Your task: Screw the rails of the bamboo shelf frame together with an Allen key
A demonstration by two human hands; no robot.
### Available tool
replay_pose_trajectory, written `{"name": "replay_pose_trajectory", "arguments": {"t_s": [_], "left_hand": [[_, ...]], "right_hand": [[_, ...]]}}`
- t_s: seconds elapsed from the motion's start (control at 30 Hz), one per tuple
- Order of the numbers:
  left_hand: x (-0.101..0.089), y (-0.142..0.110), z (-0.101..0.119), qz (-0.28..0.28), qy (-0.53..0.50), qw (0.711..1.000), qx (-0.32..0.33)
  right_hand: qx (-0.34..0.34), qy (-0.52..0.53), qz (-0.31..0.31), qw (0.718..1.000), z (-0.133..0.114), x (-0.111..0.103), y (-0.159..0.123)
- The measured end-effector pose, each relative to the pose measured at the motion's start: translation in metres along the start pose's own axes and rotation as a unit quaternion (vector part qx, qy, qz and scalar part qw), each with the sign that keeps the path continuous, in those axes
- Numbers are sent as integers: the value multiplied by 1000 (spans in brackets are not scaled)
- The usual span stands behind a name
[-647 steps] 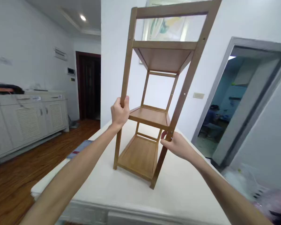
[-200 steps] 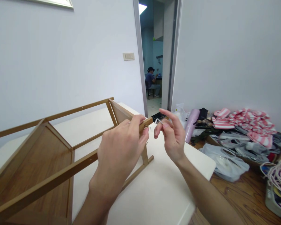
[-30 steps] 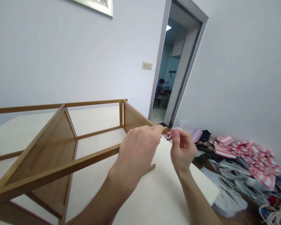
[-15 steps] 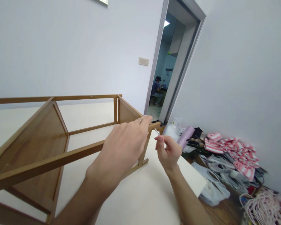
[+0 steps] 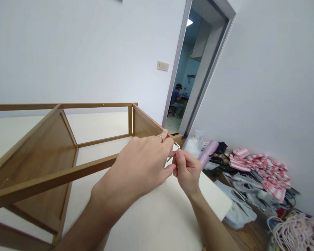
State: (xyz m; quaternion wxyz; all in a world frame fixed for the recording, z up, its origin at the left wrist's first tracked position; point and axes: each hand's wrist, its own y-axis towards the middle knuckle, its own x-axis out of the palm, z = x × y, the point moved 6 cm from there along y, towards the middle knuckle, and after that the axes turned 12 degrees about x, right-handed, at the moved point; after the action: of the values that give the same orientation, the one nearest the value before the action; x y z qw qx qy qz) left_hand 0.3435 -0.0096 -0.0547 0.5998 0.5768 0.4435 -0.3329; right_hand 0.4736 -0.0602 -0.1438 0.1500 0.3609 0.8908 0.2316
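Note:
A brown wooden shelf frame (image 5: 91, 168) lies on its side on a white tabletop (image 5: 151, 212), its slats and panels toward the left. My left hand (image 5: 143, 162), with a ring on one finger, is closed over the frame's near right corner, hiding much of that joint. Between my right thumb and fingers is a thin bent metal hex key (image 5: 177, 149), pinched by my right hand (image 5: 187, 170). One end of the key reaches the rail's end; the other points toward my left thumb, which is close to my right fingertips.
Bagged items, a pink roll (image 5: 208, 153), striped pink-and-white cloth (image 5: 267, 170) and a coil of pale cord (image 5: 290, 230) are piled at the right. A doorway (image 5: 188, 80) opens behind, where a person (image 5: 176, 99) sits. A wall switch (image 5: 162, 66) is beside it.
The hex key has turned, and its free arm now shows pointing down-left. My left hand has shifted, its thumb now extended toward my right fingers. The view has moved slightly.

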Motion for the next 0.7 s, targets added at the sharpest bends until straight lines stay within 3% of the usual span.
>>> {"name": "replay_pose_trajectory", "arguments": {"t_s": [0.27,0.37,0.47,0.57,0.7], "left_hand": [[4,4,-3,-4,-23,1000,-14],[1,3,-2,-2,-19,1000,-13],[0,2,-1,-3,-9,1000,-10],[0,2,-1,5,-8,1000,-7],[0,1,-2,4,-3,1000,-18]], "right_hand": [[-15,-19,-2,1000,0,2,-1],[-107,-29,89,990,-5,-6,-5],[-253,-72,192,945,-17,-14,-16],[-319,-157,196,914,-24,-10,-20],[-345,-205,158,902,-31,-6,-13]]}}
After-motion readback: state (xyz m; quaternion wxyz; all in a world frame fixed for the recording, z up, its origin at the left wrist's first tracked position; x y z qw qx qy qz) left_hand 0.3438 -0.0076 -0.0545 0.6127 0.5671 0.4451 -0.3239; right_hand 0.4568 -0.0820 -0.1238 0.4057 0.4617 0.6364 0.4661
